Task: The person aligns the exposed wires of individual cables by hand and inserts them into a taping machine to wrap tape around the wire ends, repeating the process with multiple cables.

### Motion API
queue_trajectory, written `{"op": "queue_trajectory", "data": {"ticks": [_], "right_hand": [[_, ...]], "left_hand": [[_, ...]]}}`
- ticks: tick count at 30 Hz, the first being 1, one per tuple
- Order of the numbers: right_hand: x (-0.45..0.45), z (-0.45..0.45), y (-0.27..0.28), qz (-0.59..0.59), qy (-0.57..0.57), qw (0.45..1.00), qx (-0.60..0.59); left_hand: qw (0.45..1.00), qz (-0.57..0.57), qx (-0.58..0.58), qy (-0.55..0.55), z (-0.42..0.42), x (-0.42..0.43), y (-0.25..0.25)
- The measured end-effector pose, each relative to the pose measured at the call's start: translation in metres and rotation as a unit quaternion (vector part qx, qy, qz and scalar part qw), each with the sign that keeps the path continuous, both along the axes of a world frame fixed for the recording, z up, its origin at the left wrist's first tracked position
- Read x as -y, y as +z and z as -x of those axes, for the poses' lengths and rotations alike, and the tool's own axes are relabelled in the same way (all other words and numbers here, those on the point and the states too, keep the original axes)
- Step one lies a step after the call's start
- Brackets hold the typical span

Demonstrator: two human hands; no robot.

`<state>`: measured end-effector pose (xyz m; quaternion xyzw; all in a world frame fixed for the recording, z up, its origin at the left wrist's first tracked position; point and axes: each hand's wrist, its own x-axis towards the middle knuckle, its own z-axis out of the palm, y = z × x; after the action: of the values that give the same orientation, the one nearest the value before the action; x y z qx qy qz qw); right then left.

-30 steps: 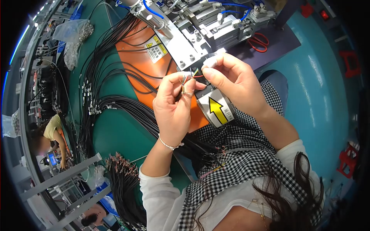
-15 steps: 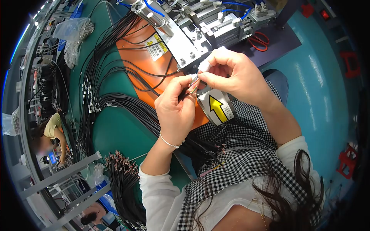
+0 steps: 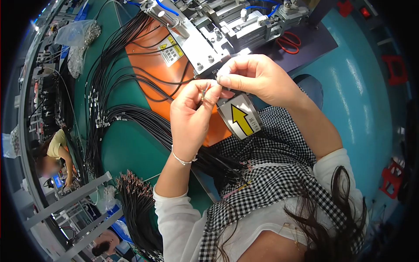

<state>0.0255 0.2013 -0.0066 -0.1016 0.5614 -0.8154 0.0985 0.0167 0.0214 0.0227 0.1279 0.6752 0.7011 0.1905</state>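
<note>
My left hand is closed in a pinch on the thin colored wires of a cable, whose ends show between thumb and forefinger. Close against those fingertips, my right hand is also pinched, with white covering on its fingertips. Whatever lies between the right fingers is too small and hidden to make out. Both hands are above a curved metal plate with a yellow arrow, in front of a metal machine.
Black cables run across the green table and the orange machine base. A cable bundle with stripped ends hangs lower left. Red-handled scissors lie right of the machine. Another person works far left.
My fingertips have come closer together, and my left thumb and forefinger have turned around the wires. The whole view has shifted slightly.
</note>
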Motion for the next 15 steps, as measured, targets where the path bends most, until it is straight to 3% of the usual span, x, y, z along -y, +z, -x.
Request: {"op": "queue_trajectory", "data": {"ticks": [3, 10, 15], "right_hand": [[0.001, -0.004, 0.003, 0.018, -0.001, 1.000, -0.007], [0.000, -0.011, 0.014, -0.150, -0.026, 0.988, -0.018], [0.004, -0.014, 0.004, -0.099, -0.055, 0.993, -0.024]], "left_hand": [[1.000, -0.002, 0.009, -0.016, 0.002, 0.004, 0.007], [1.000, 0.011, -0.005, -0.013, 0.000, 0.006, 0.002], [1.000, 0.001, -0.017, 0.018, 0.000, 0.004, 0.008]]}}
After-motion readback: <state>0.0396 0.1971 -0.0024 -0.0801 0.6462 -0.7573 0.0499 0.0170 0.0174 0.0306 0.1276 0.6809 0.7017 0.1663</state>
